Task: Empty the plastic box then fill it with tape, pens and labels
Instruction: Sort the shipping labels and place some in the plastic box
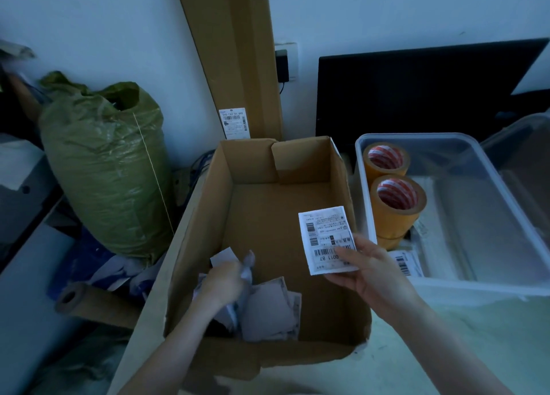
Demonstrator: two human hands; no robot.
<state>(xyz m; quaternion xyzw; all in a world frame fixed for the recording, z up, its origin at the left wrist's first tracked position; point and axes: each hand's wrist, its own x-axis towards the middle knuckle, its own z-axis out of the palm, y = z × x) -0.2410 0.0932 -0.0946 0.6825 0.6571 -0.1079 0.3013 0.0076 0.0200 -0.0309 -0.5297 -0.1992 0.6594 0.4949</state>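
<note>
My right hand (367,271) pinches a thin label (326,240) by its lower edge; it is light and bends easily. My left hand (221,281) grips crumpled papers (268,308) in the cardboard box (196,216); I judge them soft and weightless.

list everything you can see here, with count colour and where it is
plastic box: 1, clear, right of the cardboard box
tape rolls: 2 on top of a stack, amber with red-and-white cores, left end of the plastic box
label: 1, white with barcodes, held over the cardboard box
more labels: count unclear, white, in the plastic box near the tape
cardboard box: 1, brown, open, centre
crumpled papers: several, greyish, near left corner of the cardboard box
sack: 1, green, left
flat carton: 1, brown, leaning on the wall
cardboard tube: 1, brown, lower left
left hand: grips crumpled paper
right hand: pinches the label
</note>
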